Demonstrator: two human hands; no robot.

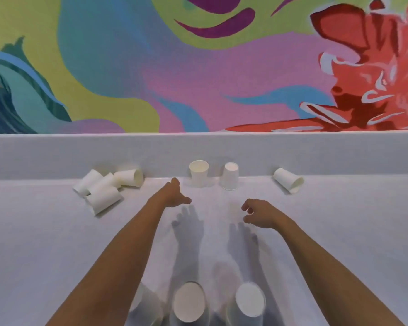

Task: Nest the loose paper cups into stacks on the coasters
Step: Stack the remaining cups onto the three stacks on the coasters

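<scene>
White surface (57, 243) runs to a low white backsplash under a brightly painted wall. Left hand (174, 196) reaches forward with fingers (175, 181) extended and spread, holding nothing; its tips are just beside the upright cup (199, 176), which appears to stand on a faint round coaster (186, 184). Right hand (257, 214) hovers above the surface with fingers (246, 205) loosely curled, also empty.

An inverted cup (230, 176) stands just right of the upright one. One cup lies on its side (288, 180) to the far right, and four tipped cups (104, 190) lie in a touching heap to the left. Two upside-down cups or stacks (222, 302) stand nearest the camera, between the forearms; whether coasters lie under them cannot be told.

Hazards, as a judgement: paper cups are light, so a brushing finger could topple the upright cup or slide it off its coaster. Tipped cups may roll when touched. A firm pinch may crush a rim and prevent nesting. Mixed orientations will block nesting unless corrected.
</scene>
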